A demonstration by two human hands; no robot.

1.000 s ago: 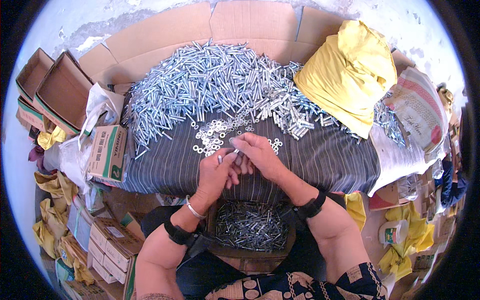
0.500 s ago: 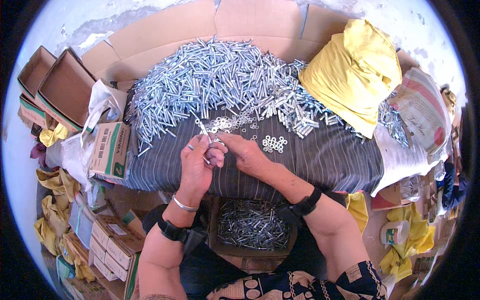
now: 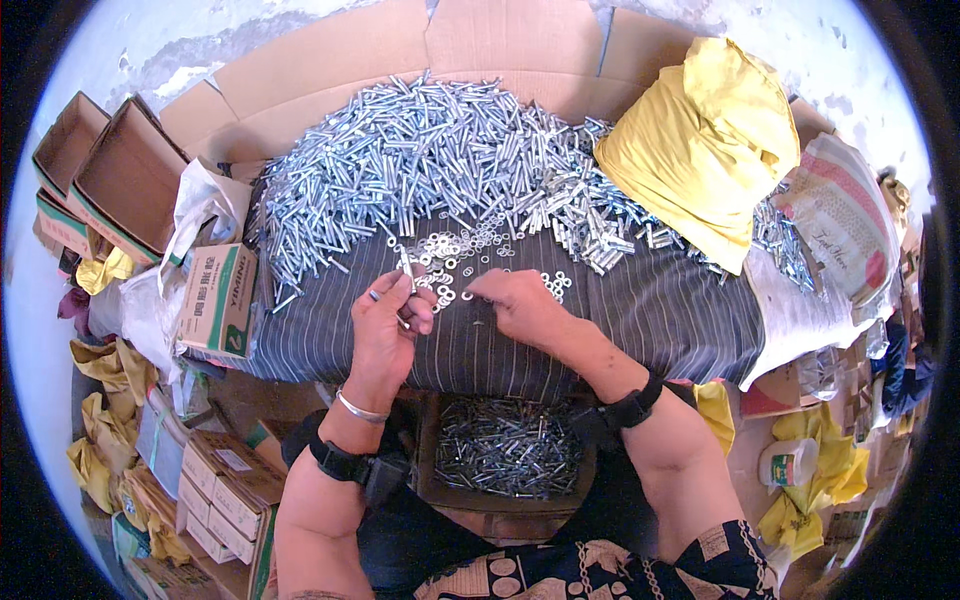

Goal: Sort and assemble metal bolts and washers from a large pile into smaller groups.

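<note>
My left hand [image 3: 388,318] is closed round a few metal bolts; one bolt [image 3: 405,262] stands up past the thumb, and other ends poke out between the fingers. Just to its right, my right hand [image 3: 525,308] is held low over the cloth with its fingers bent together. Its fingertips are beside a small ring [image 3: 467,295], and whether they pinch anything is hidden. Loose washers [image 3: 485,238] lie scattered beyond both hands. Several nuts [image 3: 556,287] sit partly behind my right hand. Farther back rises a big heap of silvery bolts [image 3: 420,150].
Striped dark cloth [image 3: 660,310] covers the work surface. A yellow sack [image 3: 700,150] rests on the heap's right side. At left are a small carton [image 3: 220,300] and open boxes [image 3: 130,185]. Below the front edge, a box of darker bolts [image 3: 510,450] stands between my legs.
My right hand has drawn away from my left hand, moving right and down to the cloth beside the rings. My left hand has shifted slightly left, still holding the bolts.
</note>
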